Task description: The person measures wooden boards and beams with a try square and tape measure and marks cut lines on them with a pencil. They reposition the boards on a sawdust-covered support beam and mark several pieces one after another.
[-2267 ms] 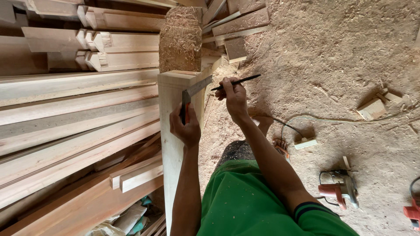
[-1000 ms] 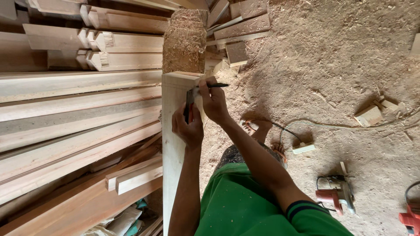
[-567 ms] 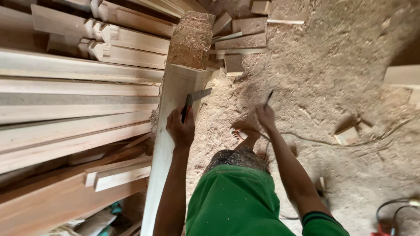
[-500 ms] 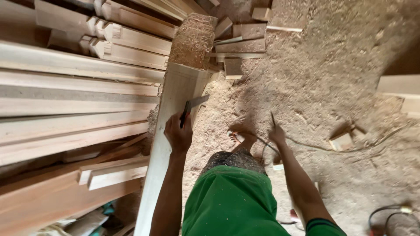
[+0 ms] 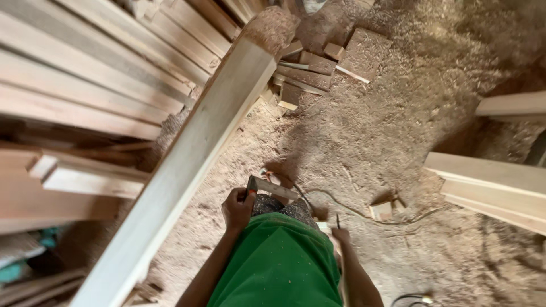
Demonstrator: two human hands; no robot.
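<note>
Pale wood is all around in this room. A long plank (image 5: 187,153) leans up from the floor near the person to a sawdust-covered block (image 5: 272,25) at the top. The left hand (image 5: 238,209) is just beside the plank, not on it. Its fingers are curled tight around the dark handle of a metal square (image 5: 266,187), whose flat blade sticks out to the right. The right hand (image 5: 340,234) is low by the green shirt and pinches a thin pencil (image 5: 337,220) that points up.

It looks like a pause in marking the plank: both tools are off the wood. The next move likely needs the square laid flat against the plank's straight edge and held steady.

Stacked boards (image 5: 85,74) crowd the left side. Two more boards (image 5: 489,182) lie to the right. A thin cord (image 5: 364,213) snakes across the sawdust floor (image 5: 409,113), with open room there.
</note>
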